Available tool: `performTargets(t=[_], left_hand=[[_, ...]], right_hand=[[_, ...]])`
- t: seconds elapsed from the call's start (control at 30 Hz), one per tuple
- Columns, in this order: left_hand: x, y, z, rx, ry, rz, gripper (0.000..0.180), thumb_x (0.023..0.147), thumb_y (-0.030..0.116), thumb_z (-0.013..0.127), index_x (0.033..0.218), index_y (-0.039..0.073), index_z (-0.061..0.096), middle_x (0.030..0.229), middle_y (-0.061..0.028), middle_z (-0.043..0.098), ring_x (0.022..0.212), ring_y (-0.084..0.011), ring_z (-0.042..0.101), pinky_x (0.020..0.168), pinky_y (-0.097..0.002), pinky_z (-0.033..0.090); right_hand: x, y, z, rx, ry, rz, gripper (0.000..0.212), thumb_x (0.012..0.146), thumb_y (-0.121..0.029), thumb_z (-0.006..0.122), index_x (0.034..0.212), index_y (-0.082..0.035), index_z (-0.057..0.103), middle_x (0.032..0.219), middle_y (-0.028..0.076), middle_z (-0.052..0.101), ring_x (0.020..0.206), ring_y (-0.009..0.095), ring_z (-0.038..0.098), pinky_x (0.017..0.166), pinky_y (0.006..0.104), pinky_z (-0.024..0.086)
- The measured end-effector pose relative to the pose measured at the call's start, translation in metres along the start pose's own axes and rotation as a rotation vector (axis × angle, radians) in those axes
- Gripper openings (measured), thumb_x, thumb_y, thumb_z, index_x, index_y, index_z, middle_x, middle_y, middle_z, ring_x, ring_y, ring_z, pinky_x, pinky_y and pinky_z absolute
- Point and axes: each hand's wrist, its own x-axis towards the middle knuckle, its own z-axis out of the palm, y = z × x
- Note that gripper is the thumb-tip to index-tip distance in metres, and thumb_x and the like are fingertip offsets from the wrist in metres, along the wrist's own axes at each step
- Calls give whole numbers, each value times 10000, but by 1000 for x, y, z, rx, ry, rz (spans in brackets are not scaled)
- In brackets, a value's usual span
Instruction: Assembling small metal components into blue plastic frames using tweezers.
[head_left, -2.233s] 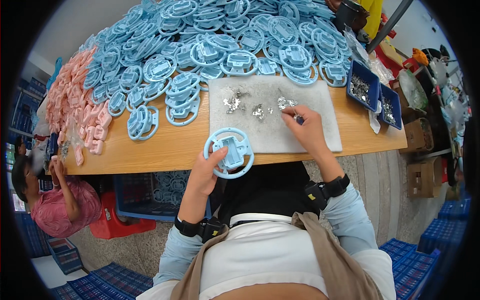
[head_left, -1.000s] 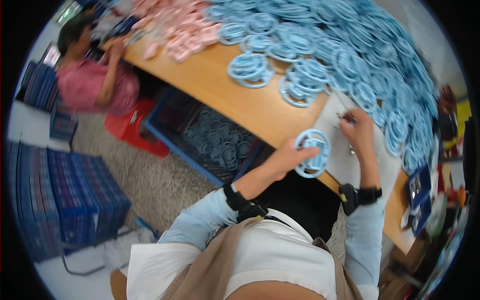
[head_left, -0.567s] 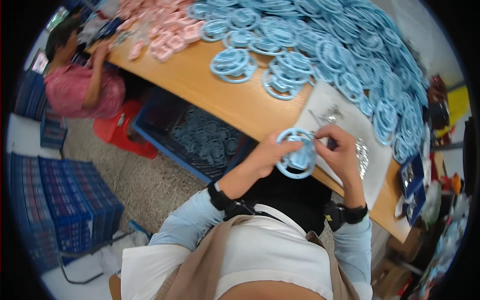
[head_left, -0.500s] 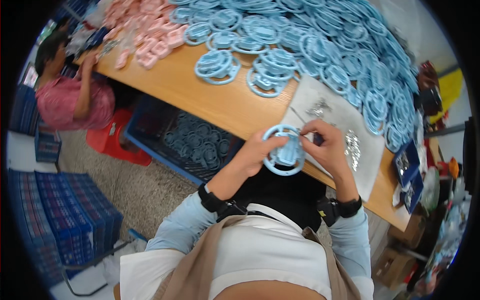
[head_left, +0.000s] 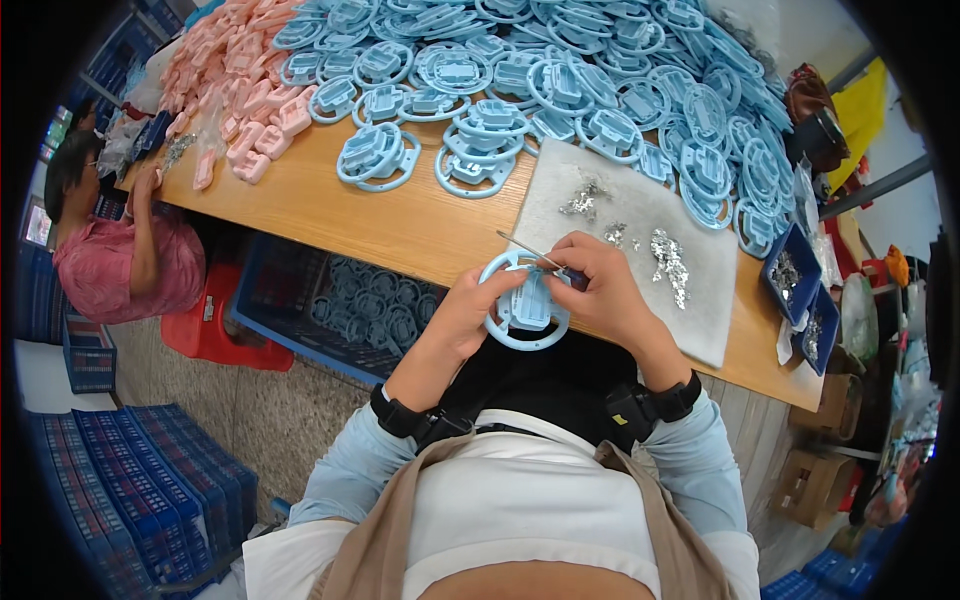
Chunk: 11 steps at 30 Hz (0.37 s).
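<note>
A light blue plastic toy steering wheel [head_left: 531, 305] is held tilted just off the table's front edge. My left hand [head_left: 462, 315] grips its left rim, thumb pressed on the upper face. My right hand [head_left: 603, 290] is closed at the upper right of the wheel, pinching a thin metal tool [head_left: 522, 244] whose shaft points up and left across the top rim. Whether it is tweezers or a plain rod I cannot tell. Beyond my right hand lies a pale cloth mat [head_left: 690, 335] with small shiny metal pieces [head_left: 668, 266] in loose piles.
Many blue wheels [head_left: 565, 85] are heaped across the back of the wooden table [head_left: 330, 225], beside pink plastic parts [head_left: 245, 110]. A blue crate [head_left: 300, 335] holding dark parts stands below. Small blue trays [head_left: 790, 270] sit at the right edge. A person [head_left: 130, 250] in pink sits at left.
The thin metal tool now shows over the wheel's top rim; it could not be made out before. The whole view has shifted, and my hands with the wheel appear further left in it.
</note>
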Motion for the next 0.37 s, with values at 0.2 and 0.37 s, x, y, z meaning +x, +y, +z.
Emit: performTargets(t=[0.2,0.37], left_hand=[[2,-1,0,40,3,7,250,826,175,622,1021,24,582,857,-35,623,739,-106,615,633,-232,506],[4,-5,4,107,71,48,298,805,208,661,1019,16,585,834,-30,631,697,-78,611,570,-153,475]], right_hand=[[-6,-2,5,-108,30,-66,195,711,10,634,905,-8,638,817,74,571,613,163,546,515,261,422],[-11,-4,11,-124,106,-4,241,719,-1,639,959,-24,631,845,93,577,665,186,576,544,272,446]])
